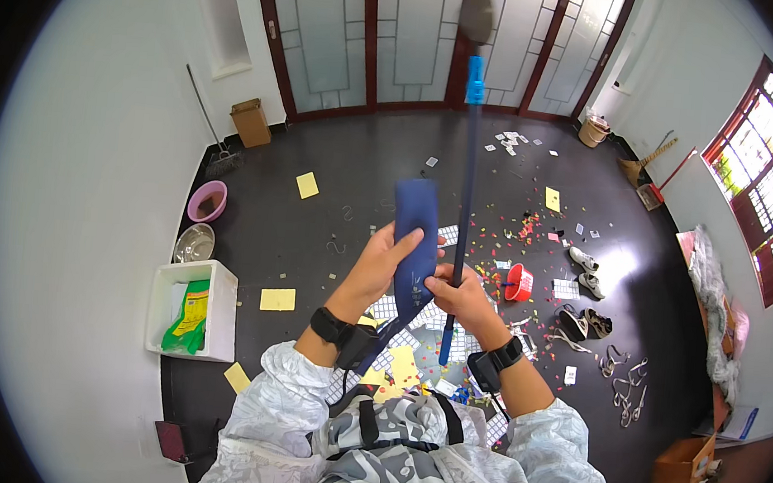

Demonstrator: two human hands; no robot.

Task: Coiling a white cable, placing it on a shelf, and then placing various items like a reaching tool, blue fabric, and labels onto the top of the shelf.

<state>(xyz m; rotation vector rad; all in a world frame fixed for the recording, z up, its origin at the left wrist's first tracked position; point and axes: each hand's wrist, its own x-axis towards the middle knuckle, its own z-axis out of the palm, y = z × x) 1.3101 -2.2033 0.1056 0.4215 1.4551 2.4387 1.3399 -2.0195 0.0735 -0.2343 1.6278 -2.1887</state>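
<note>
My left hand (376,264) grips a flat navy-blue fabric strip or sleeve (418,206), its thumb lying across the front. The strip bears small pale writing, and its narrow lower part hangs between my forearms. In my right hand (469,301) is a long dark pole (468,180), held upright near its lower end; the thumb also touches the strip's right edge. A bright blue collar (475,81) sits high on the pole. Above it is a grey rounded head (478,17), blurred, so its kind is unclear. The pole's bottom tip is blue.
Printed sheets (404,342), yellow papers (278,299) and coloured scraps litter the dark floor. A red basket (519,282), shoes (583,259) and straps (628,391) lie right. A white foam box (226,310), steel basin (195,244) and pink basin (219,191) line the left wall.
</note>
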